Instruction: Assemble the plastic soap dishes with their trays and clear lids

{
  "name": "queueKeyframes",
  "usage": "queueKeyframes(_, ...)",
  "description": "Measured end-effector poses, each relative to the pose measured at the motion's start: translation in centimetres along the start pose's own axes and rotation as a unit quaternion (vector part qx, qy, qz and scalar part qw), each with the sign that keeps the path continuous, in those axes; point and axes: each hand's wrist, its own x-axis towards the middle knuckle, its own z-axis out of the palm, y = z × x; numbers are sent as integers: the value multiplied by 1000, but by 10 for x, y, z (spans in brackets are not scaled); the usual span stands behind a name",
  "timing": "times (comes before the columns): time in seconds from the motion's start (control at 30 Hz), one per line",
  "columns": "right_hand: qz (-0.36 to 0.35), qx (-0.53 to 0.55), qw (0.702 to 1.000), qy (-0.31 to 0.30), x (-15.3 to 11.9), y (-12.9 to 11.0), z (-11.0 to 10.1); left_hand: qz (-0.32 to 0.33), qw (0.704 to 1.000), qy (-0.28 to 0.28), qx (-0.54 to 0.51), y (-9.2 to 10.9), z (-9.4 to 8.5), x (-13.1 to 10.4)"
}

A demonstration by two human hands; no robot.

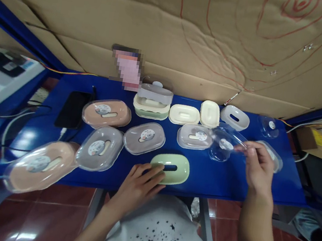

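Note:
My left hand (pixel 142 180) lies with its fingers spread over the left end of a pale green oval dish (pixel 180 172) with a slot in its middle, near the table's front edge. In my right hand (pixel 260 162), a thin clear plastic lid (pixel 239 138) is pinched between thumb and fingers, tilted above the table. Beneath it lies another clear lid (pixel 218 153) with a round sticker. Left of that sits a grey-lilac dish (pixel 184 137) under a clear lid with a label. A further labelled container (pixel 278 163) is partly hidden behind my right hand.
Several lidded pink and grey dishes (pixel 140 143) spread over the left of the blue table (pixel 199 185). Stacked cream and green trays (pixel 149 114), cream trays (pixel 184 120) and a grey slotted dish (pixel 243 113) line the back. A phone (pixel 72 108) with a cable lies left; cardboard (pixel 187 67) stands behind.

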Motion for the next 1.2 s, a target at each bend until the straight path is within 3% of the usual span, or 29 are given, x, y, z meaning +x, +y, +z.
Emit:
queueKeyframes(0.07, 33, 37, 999, -19, 10, 3, 13, 9, 1000, -7, 1, 1, 1, 1)
queueKeyframes(0.17, 80, -1, 997, -19, 30, 17, 23, 20, 1000, -24, 5, 4, 4, 1)
queueKeyframes(0.33, 102, -99, 990, 8, 59, 49, 13, 23, 999, -47, 7, 10, 10, 1)
queueKeyframes(0.4, 74, -146, 986, 8, 66, 50, 10, 24, 999, -47, -1, 11, 11, 2)
queueKeyframes(0.5, -49, -249, 967, -18, 79, 34, 19, 31, 999, -43, -4, 11, 11, 3)
queueKeyframes(0.57, -151, -281, 944, -88, 89, 15, 37, 31, 999, -38, -7, 10, 11, 2)
queueKeyframes(0.63, -220, -276, 914, -200, 103, -3, 65, 19, 999, -26, -17, 11, 9, 1)
queueKeyframes(0.7, -261, -293, 863, -318, 118, -16, 95, 1, 999, -12, -29, 12, 6, -2)
queueKeyframes(0.77, -280, -323, 812, -397, 131, -24, 122, -16, 999, 2, -43, 14, 2, -6)
queueKeyframes(0.83, -287, -344, 779, -438, 140, -27, 142, -29, 998, 10, -55, 15, -1, -10)
queueKeyframes(0.93, -295, -363, 761, -450, 145, -28, 160, -42, 997, 18, -63, 17, -2, -14)
queueKeyframes(1.03, -310, -381, 745, -452, 146, -32, 164, -50, 995, 40, -74, 20, 1, -14)
queueKeyframes(1.1, -316, -390, 739, -451, 144, -39, 156, -52, 993, 64, -87, 23, 1, -13)
queueKeyframes(1.2, -334, -369, 776, -386, 122, -58, 122, -40, 989, 109, -89, 28, -11, -13)
